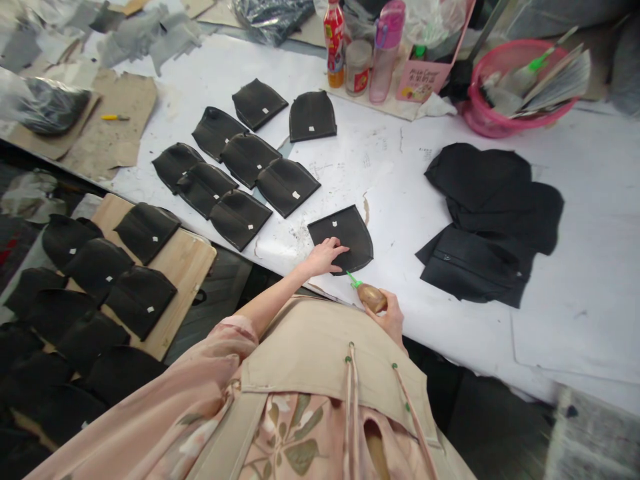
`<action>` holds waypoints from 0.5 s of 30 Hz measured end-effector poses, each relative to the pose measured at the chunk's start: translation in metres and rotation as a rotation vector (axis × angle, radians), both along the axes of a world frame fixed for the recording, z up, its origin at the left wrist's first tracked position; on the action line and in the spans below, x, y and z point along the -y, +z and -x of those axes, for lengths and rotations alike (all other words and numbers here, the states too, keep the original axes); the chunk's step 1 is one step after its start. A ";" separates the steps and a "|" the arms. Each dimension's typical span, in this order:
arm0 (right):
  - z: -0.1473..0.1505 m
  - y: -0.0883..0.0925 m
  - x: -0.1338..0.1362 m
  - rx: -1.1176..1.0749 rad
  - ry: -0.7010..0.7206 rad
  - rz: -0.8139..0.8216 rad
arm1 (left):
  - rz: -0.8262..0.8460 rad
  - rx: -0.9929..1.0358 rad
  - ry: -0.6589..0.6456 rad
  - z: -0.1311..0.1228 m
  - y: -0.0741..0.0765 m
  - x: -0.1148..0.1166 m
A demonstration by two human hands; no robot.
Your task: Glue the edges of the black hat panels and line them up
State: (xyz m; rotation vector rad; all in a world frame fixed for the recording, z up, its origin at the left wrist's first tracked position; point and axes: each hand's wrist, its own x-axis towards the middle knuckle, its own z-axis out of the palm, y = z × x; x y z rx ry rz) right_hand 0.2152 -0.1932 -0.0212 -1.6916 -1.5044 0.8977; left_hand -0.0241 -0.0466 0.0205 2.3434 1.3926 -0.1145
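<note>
Your left hand, fingers spread, hides part of one smooth, round-ended black panel, left of and nearer you than the pink basin. Your right hand, fingers partly hidden, grips one green-tipped squeeze bottle. Eight similar panels lie left of the basin.

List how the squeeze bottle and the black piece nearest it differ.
The squeeze bottle is brown with a green tip; the black piece carries a small white tag. The bottle is rounded, the piece thin and flat. The bottle is in the right hand's fingers; the piece lies under the left hand's fingers. Both are being touched.
</note>
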 end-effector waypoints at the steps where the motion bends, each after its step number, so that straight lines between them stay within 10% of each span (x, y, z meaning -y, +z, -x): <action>1: 0.001 -0.001 0.000 0.002 0.012 -0.002 | -0.010 -0.018 0.010 -0.001 0.000 0.001; 15: 0.012 -0.008 -0.001 0.008 0.101 -0.023 | -0.079 -0.017 0.091 -0.007 -0.004 0.010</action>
